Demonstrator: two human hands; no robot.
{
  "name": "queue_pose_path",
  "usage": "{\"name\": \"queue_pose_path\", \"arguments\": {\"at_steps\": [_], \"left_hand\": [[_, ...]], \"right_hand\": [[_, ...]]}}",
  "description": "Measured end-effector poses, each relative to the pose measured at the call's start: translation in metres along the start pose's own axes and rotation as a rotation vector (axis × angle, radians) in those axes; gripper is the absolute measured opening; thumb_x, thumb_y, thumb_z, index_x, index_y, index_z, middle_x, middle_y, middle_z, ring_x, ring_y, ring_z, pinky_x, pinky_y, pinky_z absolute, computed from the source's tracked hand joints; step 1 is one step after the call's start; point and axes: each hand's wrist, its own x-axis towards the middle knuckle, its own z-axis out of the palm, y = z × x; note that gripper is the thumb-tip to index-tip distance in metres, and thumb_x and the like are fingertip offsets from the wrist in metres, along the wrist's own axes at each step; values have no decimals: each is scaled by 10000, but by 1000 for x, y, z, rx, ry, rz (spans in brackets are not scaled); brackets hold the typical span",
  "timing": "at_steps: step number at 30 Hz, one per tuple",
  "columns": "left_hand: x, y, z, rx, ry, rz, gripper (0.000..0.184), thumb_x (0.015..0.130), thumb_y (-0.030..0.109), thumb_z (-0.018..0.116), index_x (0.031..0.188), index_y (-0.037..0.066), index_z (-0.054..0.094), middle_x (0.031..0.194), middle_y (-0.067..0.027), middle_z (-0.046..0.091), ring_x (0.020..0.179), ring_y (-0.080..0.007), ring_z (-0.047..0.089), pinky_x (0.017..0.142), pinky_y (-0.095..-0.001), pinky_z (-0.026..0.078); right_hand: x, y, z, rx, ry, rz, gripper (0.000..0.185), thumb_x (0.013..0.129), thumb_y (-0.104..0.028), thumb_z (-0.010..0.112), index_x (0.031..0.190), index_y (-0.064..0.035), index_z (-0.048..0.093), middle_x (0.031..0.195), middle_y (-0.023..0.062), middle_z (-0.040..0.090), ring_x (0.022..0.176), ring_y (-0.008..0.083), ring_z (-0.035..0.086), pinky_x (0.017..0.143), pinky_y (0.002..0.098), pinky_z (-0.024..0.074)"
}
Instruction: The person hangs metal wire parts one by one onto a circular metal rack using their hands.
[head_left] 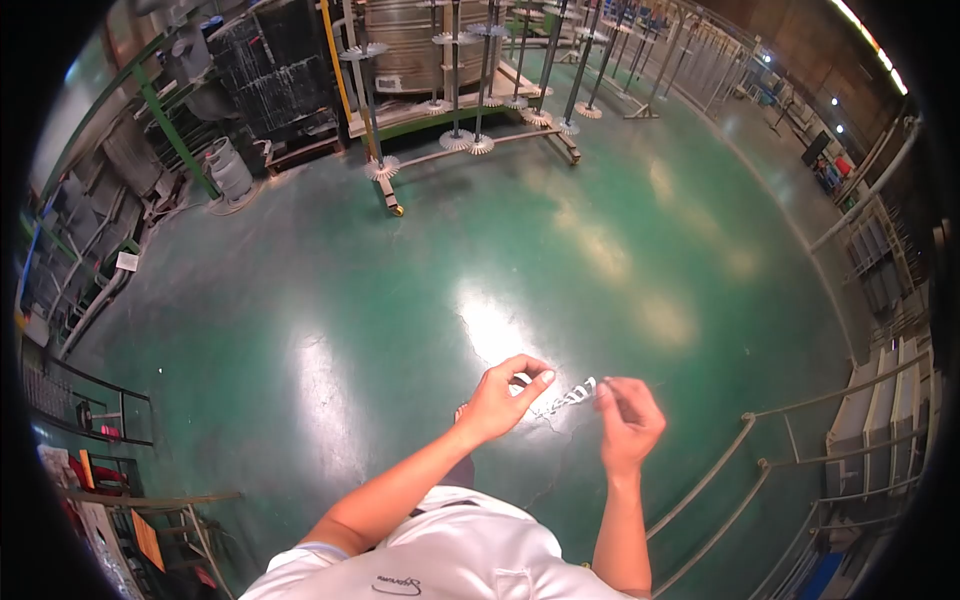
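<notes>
Two bare hands over green floor (400,270): right hand (632,415) pinching the near end of one twisted, silvery strip (574,396), left hand (497,405) curled with thumb and finger together at the strip's other side, its grip on it impossible to tell. Strip hangs between the two, above the floor; farther out, one grey cylinder (231,174), one ribbed metal tank (420,52), several pale fluted discs (383,169) on upright rods.
</notes>
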Motion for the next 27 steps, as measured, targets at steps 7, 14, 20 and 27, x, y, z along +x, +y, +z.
{"name": "queue_pose_path", "arguments": {"at_steps": [7, 14, 20, 27], "left_hand": [[70, -194, -56, 958, -845, -308, 875, 949, 716, 425, 1107, -115, 647, 1241, -424, 553, 1186, -463, 588, 1027, -489, 462], [228, -155, -67, 899, -1108, -564, 971, 874, 801, 467, 1112, -120, 657, 1236, -367, 592, 1159, -429, 613, 978, -463, 488], [382, -128, -75, 652, -972, -601, 844, 887, 766, 521, 1049, -37, 725, 1047, -218, 704, 1032, -340, 662, 903, -424, 504], [534, -117, -124, 211, -431, -692, 619, 957, 577, 610, 1012, -32, 713, 997, -157, 725, 893, -242, 674, 828, -372, 529]], "right_hand": [[156, 51, 26, -11, 216, 50, 90, 881, 78, 707, 970, 75, 718, 945, 125, 672, 714, 133, 636, 592, 236, 529], [289, 109, 44, -73, 296, 69, 91, 885, 99, 686, 973, 91, 708, 950, 134, 664, 711, 138, 621, 602, 245, 534], [418, 172, 70, -109, 216, 61, 63, 879, 76, 707, 940, 89, 714, 936, 142, 667, 726, 144, 632, 603, 242, 545], [579, 230, 117, -145, 57, -2, 84, 862, 63, 725, 946, 65, 724, 912, 117, 689, 760, 141, 634, 648, 245, 525]]}}
